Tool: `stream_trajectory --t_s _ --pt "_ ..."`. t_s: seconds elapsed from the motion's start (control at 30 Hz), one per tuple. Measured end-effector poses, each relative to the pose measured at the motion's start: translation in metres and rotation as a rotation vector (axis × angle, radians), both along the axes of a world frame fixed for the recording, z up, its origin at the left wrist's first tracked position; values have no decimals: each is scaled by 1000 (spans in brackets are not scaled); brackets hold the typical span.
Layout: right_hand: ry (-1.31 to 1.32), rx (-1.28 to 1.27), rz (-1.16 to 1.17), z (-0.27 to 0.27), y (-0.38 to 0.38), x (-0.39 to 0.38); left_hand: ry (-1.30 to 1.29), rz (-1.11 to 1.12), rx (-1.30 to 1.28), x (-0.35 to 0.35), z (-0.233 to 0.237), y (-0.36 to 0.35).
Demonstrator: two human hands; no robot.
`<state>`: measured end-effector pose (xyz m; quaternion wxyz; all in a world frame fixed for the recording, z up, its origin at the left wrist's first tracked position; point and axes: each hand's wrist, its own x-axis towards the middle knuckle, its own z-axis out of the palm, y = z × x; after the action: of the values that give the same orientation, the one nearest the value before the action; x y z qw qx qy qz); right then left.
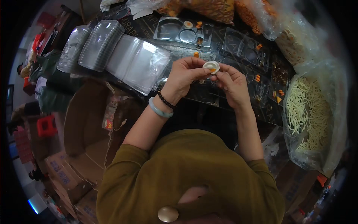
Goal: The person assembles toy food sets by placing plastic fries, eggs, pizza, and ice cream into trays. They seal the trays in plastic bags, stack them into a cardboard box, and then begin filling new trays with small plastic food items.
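Between both hands, above the trays, is a small white egg-like piece (211, 67) with a yellow-orange centre. My left hand (189, 73) pinches its left side, thumb at the lower edge. My right hand (233, 83) has thumb and fingertips closed at its right edge. Beyond them lies a clear compartment tray (183, 33) holding a similar white piece (188, 24) and small orange pieces (199, 24). Another clear tray (246, 48) with orange bits lies to the right. Part of a tray behind my hands is hidden.
Stacked clear trays (100, 45) and flat plastic bags (138, 63) lie at the left. At the right is a bag of pale noodle-like strands (307, 112). Bags of orange pieces (212, 10) stand at the back. Cardboard boxes (82, 130) are at lower left.
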<state>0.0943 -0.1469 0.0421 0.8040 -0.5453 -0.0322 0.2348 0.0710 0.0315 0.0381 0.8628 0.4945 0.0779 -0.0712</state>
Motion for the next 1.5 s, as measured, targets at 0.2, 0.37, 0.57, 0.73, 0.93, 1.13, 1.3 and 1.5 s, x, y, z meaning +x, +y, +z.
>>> stream_trajectory --t_s 0.2,0.37,0.57,0.73,0.93,1.13,1.3,1.5 --pt "181 146 42 -3 9 -1 -30 -50 -22 -9 -4 17" --pt "495 410 -71 -14 18 -3 37 -14 -160 -21 -3 37" --pt "150 139 -101 -7 11 -5 -1 102 97 -13 -1 53" --pt "-338 -127 -217 2 29 -11 -18 40 -47 -11 2 48" --pt "-1265 -624 -199 3 38 -7 21 -4 -232 -22 2 23" --pt "-572 -345 -172 0 22 -19 -25 -4 -151 -27 -2 17" --pt "-596 -414 -102 -5 17 -18 -46 -7 -87 -27 1 13" --pt "-360 -373 -40 -2 23 -14 2 -18 -163 -30 0 20"
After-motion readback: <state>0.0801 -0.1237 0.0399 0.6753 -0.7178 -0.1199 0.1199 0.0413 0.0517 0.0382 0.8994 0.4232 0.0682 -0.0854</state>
